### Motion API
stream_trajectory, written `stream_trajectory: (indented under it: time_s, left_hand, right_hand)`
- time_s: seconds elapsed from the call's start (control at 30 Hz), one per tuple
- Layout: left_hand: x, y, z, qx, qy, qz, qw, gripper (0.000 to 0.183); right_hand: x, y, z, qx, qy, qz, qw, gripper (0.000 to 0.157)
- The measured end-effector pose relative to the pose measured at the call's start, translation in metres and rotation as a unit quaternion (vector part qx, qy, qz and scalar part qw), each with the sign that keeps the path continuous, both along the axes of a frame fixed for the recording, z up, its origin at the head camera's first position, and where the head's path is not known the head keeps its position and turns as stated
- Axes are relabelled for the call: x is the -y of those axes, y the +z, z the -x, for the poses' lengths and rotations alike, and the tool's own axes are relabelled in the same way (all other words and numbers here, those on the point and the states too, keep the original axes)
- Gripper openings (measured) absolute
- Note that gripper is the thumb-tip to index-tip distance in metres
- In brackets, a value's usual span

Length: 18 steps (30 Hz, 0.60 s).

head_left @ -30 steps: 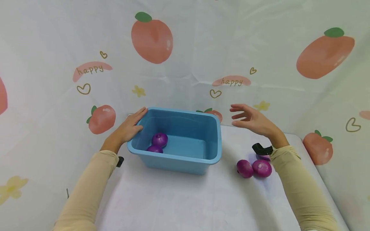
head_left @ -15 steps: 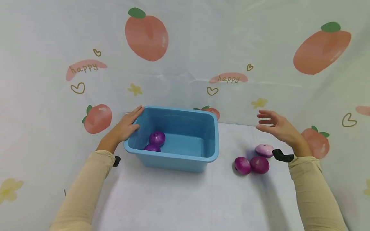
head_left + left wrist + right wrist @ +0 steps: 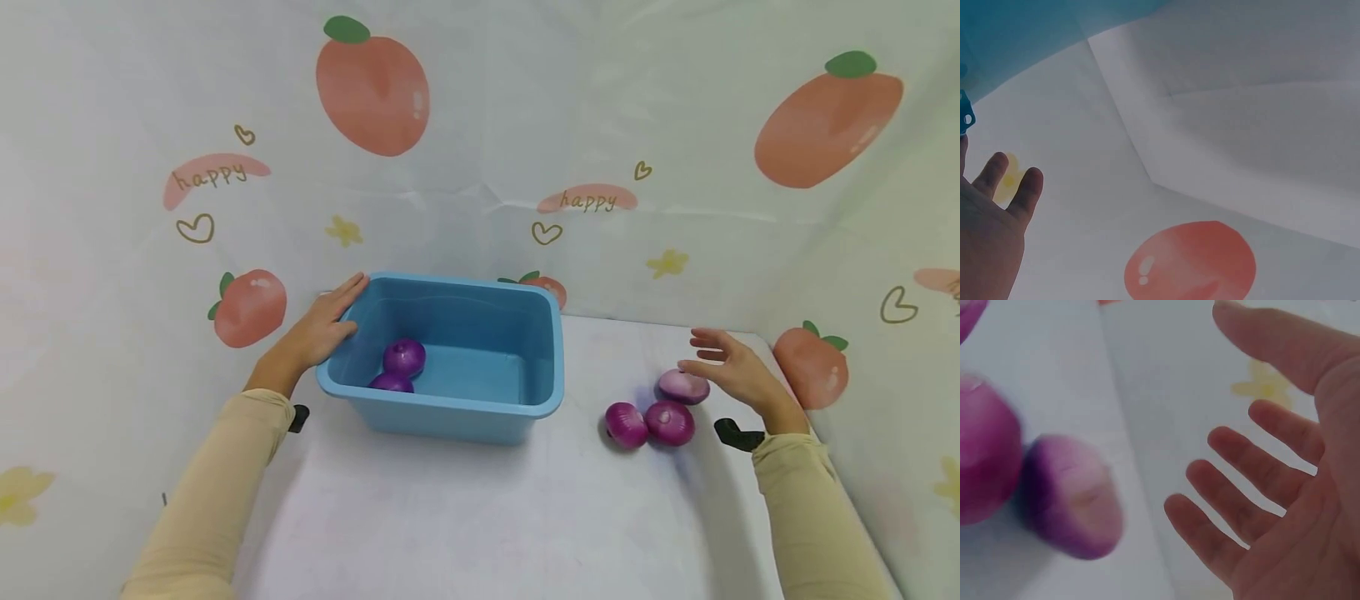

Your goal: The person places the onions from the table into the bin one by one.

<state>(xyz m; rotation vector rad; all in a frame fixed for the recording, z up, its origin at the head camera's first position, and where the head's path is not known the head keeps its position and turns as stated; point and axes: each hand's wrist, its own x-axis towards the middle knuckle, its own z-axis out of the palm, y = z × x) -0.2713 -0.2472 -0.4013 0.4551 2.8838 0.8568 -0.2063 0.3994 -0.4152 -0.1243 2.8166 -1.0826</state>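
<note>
A blue plastic basin (image 3: 450,406) stands toward the back of the table, with two purple onions (image 3: 404,357) in its left end. My left hand (image 3: 318,329) rests on the basin's left rim, fingers extended. To the right of the basin, three more onions lie in a cluster: a red onion (image 3: 626,425), another red onion (image 3: 670,422) touching it, and a paler onion (image 3: 683,387) behind them. My right hand (image 3: 738,371) hovers right by the paler onion, fingers spread and holding nothing. In the right wrist view, the paler onion (image 3: 1072,497) lies left of the fingertips.
A white cloth covers the table (image 3: 480,517). Behind it hangs a pale backdrop (image 3: 480,108) printed with fruit and flowers, close to the basin's back rim. Dark straps (image 3: 738,435) sit at both wrists.
My right hand has moved right, away from the basin, then down beside the paler onion, which now shows more fully. The left hand stays on the rim. The head view has shifted slightly.
</note>
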Motion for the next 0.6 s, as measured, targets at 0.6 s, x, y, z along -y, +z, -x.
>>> stream_trajectory:
  time_s: [0.6]
  left_hand:
    - [-0.001,-0.001,-0.001,-0.003,0.007,0.001,1.0,0.077]
  right_hand:
    - [-0.004,-0.05,-0.006,0.084,-0.048,0.025,0.995,0.088]
